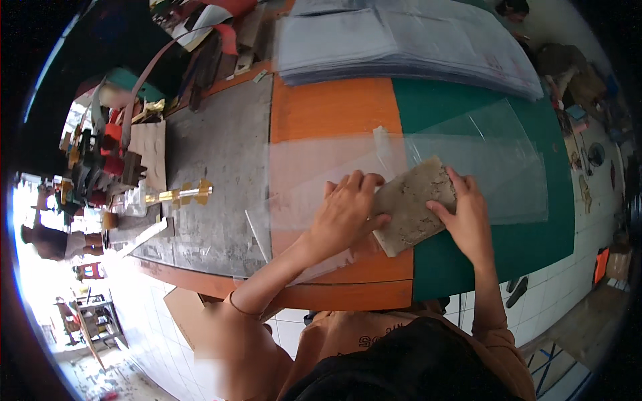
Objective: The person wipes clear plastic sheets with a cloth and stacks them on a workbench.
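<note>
A grey-brown rectangular slab (pixel 414 207) with a worn, pitted face is tilted over the seam between the orange and green parts of the table. My right hand (pixel 469 217) grips its right edge, thumb on top and fingers around the far side. At the slab's left edge, my left hand (pixel 348 208) has its fingers bent and its thumb against the slab. Clear plastic sheets (pixel 515 177) lie flat around and partly beneath it, spread across the orange and green surfaces. What the slab is made of, I cannot tell.
A thick stack of plastic sheets (pixel 414 40) fills the table's far side. On the left, a grey metal plate (pixel 221 127) bears a gold-and-silver rod-like part (pixel 180 194) and a white strip (pixel 144 238). Tools and parts crowd the far left. Another person (pixel 513 10) is at far right.
</note>
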A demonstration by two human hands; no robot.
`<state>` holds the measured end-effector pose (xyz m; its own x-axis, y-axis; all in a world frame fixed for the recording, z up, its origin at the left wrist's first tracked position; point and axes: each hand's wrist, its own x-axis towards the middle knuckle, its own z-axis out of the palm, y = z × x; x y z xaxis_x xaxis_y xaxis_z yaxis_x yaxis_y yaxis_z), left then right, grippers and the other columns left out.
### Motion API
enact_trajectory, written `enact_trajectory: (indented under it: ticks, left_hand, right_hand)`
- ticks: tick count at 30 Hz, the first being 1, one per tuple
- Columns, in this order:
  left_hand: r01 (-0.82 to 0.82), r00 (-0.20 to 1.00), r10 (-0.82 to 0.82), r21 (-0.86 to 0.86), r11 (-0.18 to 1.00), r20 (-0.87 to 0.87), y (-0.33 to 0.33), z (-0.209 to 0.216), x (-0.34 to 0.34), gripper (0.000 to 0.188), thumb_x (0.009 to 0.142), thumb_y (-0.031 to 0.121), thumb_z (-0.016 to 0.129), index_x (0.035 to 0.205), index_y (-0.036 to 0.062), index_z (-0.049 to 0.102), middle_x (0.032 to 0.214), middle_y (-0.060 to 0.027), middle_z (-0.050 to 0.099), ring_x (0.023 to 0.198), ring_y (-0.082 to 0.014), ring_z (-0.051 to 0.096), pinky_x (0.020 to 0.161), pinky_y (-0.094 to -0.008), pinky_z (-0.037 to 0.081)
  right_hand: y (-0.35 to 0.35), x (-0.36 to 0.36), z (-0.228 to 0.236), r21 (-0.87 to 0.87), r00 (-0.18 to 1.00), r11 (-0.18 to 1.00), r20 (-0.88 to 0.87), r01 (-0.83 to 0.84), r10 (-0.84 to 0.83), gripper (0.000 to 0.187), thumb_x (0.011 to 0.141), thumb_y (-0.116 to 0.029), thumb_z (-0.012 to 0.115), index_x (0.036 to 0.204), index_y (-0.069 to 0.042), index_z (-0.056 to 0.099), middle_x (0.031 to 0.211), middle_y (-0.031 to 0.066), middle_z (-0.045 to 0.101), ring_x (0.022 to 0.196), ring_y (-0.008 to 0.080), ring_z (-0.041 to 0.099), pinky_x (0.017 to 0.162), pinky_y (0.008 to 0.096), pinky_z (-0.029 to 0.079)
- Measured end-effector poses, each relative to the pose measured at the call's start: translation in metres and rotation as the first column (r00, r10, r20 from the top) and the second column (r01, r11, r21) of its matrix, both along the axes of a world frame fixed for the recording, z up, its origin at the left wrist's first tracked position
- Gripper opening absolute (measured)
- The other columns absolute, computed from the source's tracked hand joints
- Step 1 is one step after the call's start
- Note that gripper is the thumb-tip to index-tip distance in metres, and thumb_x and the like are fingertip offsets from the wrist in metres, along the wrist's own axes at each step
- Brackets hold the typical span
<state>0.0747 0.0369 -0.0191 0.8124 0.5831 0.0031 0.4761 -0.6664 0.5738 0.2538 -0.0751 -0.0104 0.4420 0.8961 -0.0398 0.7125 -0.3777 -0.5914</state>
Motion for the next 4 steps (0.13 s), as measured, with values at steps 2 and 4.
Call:
enact_trajectory:
  ticks: [2,4]
  left_hand:
    - [0.058,0.994,-0.055,-0.027,0.998,0.092,0.001,-0.005,0.003,0.044,0.068,0.022,0.07,0.103,0.0069,0.05,0.095,-0.0149,0.048,0.092,-0.0309,0.05,0.081,-0.0446,0.037]
    - [0.123,0.975,-0.081,-0.202,0.972,0.208,0.001,-0.006,0.005,0.045,0.068,0.017,0.068,0.108,0.012,0.048,0.098,-0.0152,0.048,0.1,-0.0297,0.047,0.088,-0.0505,0.031]
  right_hand:
    - [0.006,0.015,0.001,-0.006,0.979,0.999,-0.199,-0.042,0.04,0.049,0.074,-0.014,0.068,0.115,0.004,0.048,0.119,0.0218,0.044,0.106,0.0369,0.049,0.083,0.0383,0.043]
    - [0.009,0.03,-0.009,-0.097,0.86,0.985,-0.505,-0.142,0.074,0.056,0.074,-0.014,0.068,0.12,0.004,0.043,0.133,0.0195,0.034,0.111,0.0386,0.046,0.084,0.0362,0.044]
